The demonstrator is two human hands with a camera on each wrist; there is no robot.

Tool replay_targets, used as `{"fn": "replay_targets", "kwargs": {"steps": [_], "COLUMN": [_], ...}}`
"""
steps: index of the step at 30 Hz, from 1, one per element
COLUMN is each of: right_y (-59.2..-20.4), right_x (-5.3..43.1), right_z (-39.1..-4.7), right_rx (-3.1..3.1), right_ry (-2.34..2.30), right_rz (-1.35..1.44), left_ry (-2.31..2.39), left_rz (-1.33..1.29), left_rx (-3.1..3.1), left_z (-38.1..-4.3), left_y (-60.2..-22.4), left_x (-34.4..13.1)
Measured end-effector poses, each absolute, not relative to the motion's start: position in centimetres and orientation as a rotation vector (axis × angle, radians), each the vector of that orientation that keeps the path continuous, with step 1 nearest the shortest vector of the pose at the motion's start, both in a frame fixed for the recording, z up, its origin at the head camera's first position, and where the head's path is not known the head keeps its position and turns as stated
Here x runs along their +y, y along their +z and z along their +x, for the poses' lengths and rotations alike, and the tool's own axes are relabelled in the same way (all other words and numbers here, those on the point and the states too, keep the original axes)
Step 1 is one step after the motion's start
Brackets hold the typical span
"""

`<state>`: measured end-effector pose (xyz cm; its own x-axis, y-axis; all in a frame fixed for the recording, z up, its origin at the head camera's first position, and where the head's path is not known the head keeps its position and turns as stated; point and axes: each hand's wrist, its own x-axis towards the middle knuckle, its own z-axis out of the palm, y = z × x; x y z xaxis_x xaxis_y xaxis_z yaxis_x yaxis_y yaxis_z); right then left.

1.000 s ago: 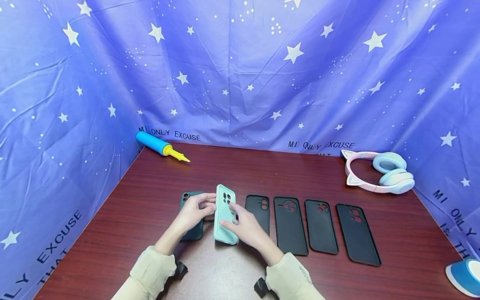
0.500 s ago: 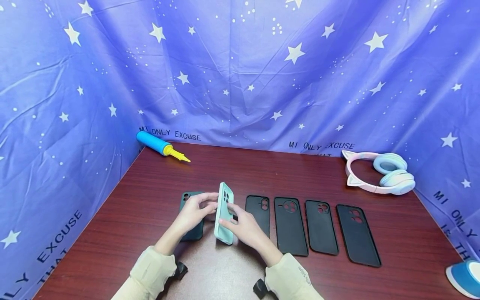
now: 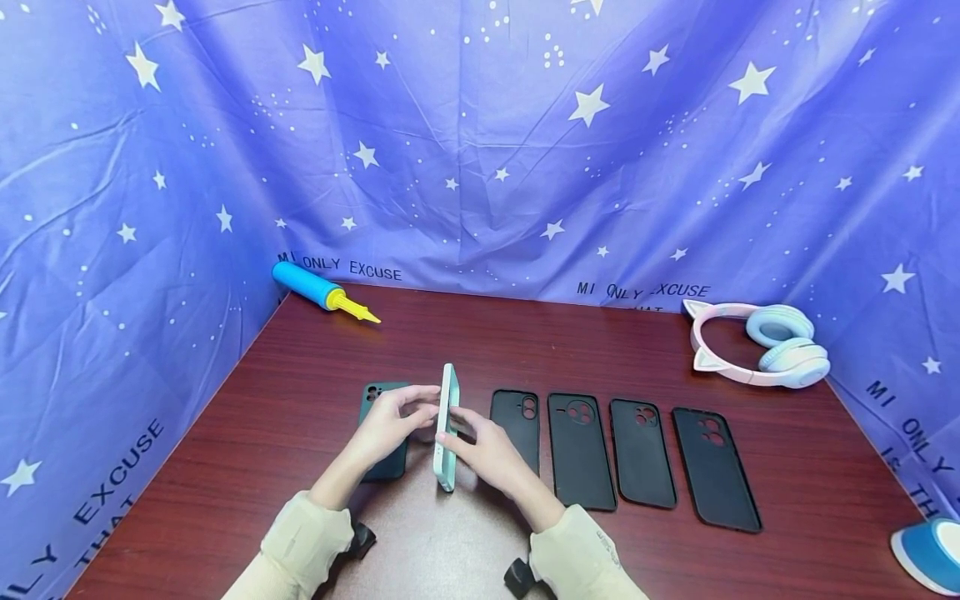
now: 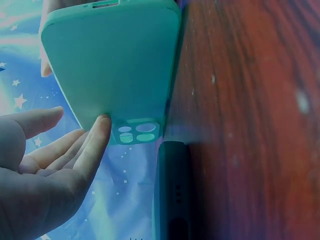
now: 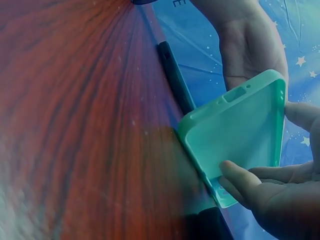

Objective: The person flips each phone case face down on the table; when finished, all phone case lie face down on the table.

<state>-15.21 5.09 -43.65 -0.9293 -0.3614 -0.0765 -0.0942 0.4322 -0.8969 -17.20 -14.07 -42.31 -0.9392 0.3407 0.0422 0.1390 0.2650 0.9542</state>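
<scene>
A mint green phone case (image 3: pixel 447 400) stands on its long edge on the table, its back towards the left hand and its hollow side towards the right. With its thumb over the upper edge and fingers inside the hollow, the right hand (image 3: pixel 491 450) pinches the side wall. On the other side the left hand (image 3: pixel 382 427) has its fingers extended. In the left wrist view one fingertip (image 4: pixel 104 120) touches the back near the camera holes, the thumb held apart. Under the left hand lies a dark green phone case (image 3: pixel 386 467), partly covered by it.
Several black phone cases, the nearest (image 3: pixel 517 421) partly behind the right hand, lie in a row to the right. Cat-ear headphones (image 3: pixel 757 346) rest at the back right, a blue and yellow hand pump (image 3: pixel 315 287) at the back left. A blue-white object (image 3: pixel 933 550) sits at the right edge.
The mint case has turned from showing its back with the camera holes to standing edge-on, its hollow side swinging into view on the right. Both hands stay nearly in place.
</scene>
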Motion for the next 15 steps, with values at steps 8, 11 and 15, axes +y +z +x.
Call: {"fn": "replay_targets", "kwargs": {"steps": [8, 11, 15], "right_y": [-43.54, -43.5, -43.55], "right_x": [4.93, 4.96, 5.04], "right_z": [-15.16, -15.13, -15.18], "right_rx": [2.214, 2.143, 2.081], "right_ry": [-1.686, -1.743, -1.798], "right_rz": [-0.368, -0.361, -0.366], "left_ry": [1.741, 1.744, 1.753], "left_rz": [0.446, 0.437, 0.423], "left_rx": [2.338, 2.334, 2.332], "left_z": [-17.31, -17.32, -17.31], "left_y": [-42.33, -42.36, -42.43], "left_x": [-14.15, -14.15, -14.06]}}
